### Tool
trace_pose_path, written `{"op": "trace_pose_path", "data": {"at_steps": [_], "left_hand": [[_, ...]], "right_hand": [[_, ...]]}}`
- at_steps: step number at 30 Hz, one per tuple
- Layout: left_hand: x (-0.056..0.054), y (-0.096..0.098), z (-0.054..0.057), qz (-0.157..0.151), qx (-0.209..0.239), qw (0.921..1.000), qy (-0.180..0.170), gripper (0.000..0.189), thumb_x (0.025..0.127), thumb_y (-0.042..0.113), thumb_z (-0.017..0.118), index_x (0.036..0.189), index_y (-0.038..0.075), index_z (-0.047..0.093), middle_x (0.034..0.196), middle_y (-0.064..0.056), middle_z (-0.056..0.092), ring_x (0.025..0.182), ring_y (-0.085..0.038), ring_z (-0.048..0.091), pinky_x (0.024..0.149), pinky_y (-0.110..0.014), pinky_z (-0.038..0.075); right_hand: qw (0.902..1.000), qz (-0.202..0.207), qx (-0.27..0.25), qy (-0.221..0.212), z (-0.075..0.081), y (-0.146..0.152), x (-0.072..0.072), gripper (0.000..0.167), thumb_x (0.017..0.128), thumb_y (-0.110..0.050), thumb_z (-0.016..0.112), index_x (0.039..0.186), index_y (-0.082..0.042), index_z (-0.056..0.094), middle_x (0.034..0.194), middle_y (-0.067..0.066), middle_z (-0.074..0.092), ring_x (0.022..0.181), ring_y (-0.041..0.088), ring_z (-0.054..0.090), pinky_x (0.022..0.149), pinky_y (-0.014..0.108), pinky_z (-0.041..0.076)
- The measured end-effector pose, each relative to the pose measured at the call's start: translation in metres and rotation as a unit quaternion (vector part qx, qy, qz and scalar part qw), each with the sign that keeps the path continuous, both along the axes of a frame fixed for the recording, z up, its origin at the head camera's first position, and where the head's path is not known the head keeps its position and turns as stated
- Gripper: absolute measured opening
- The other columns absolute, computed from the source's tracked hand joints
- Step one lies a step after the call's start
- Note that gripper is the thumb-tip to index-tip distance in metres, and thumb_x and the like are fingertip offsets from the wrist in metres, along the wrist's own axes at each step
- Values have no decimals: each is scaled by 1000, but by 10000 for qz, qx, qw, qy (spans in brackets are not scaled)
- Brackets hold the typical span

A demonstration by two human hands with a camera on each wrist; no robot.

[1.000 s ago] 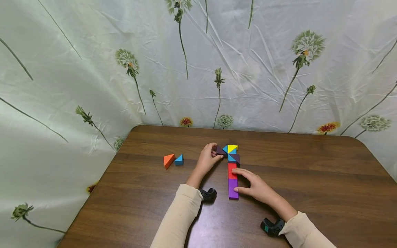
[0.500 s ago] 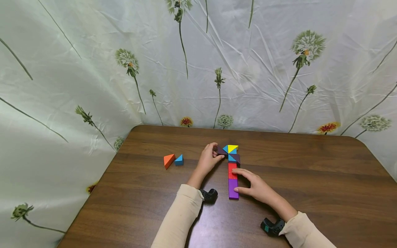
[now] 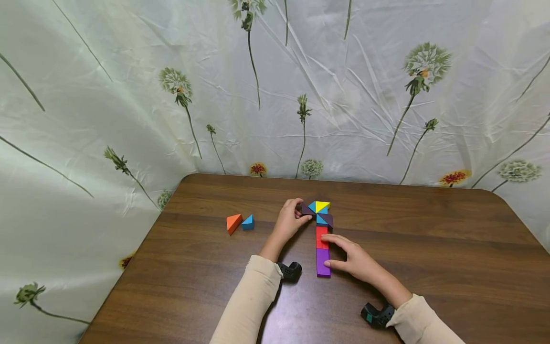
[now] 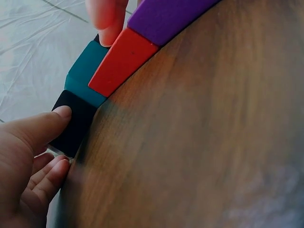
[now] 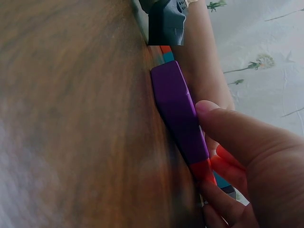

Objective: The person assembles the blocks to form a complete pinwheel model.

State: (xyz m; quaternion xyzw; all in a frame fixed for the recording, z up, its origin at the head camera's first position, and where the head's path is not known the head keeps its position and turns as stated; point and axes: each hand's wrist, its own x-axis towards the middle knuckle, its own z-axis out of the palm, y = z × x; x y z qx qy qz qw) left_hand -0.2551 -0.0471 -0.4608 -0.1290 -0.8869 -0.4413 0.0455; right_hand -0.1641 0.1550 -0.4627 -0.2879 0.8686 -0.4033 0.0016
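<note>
In the head view, my left hand point(image 3: 289, 222) pinches a dark triangular block point(image 3: 307, 210) at the left end of a block pattern. Its thumb presses one face of that dark block point(image 4: 73, 124) in the left wrist view, with the fingers on the far side. Beside it sit a blue triangle point(image 3: 312, 206), a yellow triangle point(image 3: 321, 205) and more blue and dark triangles. A red block point(image 3: 322, 231) and a purple block point(image 3: 323, 262) continue the line towards me. My right hand point(image 3: 355, 258) lies relaxed, index finger on the red block, thumb at the purple block's side.
To the left on the brown wooden table point(image 3: 193, 286) lie an orange triangular block point(image 3: 234, 223) and a blue triangular block point(image 3: 248, 222). A white curtain point(image 3: 275, 129) with a dandelion print hangs behind the table. Black wrist cameras hang at both sleeves.
My left hand has shifted slightly to the right, with the dark triangular block moving closer against the blue triangle. My right hand stays in place on the red and purple blocks.
</note>
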Motion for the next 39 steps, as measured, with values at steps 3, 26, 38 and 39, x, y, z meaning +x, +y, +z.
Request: {"op": "trace_pose_path", "data": {"at_steps": [3, 26, 38, 39], "left_hand": [[0, 0, 0, 48, 16, 10000, 0, 49, 78, 18, 71, 119, 2, 51, 110, -11, 49, 75, -14, 51, 66, -22, 46], [26, -37, 34, -38, -302, 9961, 830, 56, 80, 26, 69, 125, 1, 46, 120, -10, 47, 108, -23, 48, 89, -35, 42], [49, -78, 29, 456, -432, 9798, 1897, 53, 75, 17, 74, 118, -2, 51, 115, -13, 51, 108, -29, 45, 90, -41, 38], [50, -80, 28, 506, -434, 9779, 1981, 52, 74, 16, 75, 117, -3, 51, 114, -14, 52, 106, -29, 46, 89, -41, 38]], "right_hand": [[10000, 13, 24, -34, 1, 0, 0, 54, 78, -32, 70, 124, -10, 52, 126, 9, 49, 118, 29, 42, 94, 48, 33], [9990, -85, 128, -431, 5, -1, 1, 58, 77, -36, 69, 126, -12, 50, 129, 10, 47, 120, 30, 40, 95, 50, 32], [9990, -102, 130, -413, 6, 1, 2, 57, 77, -35, 70, 126, -13, 51, 129, 8, 47, 120, 28, 40, 96, 48, 31], [9991, -92, 113, -405, 6, 1, 2, 57, 77, -35, 70, 125, -13, 51, 128, 8, 47, 120, 28, 40, 97, 48, 31]]}}
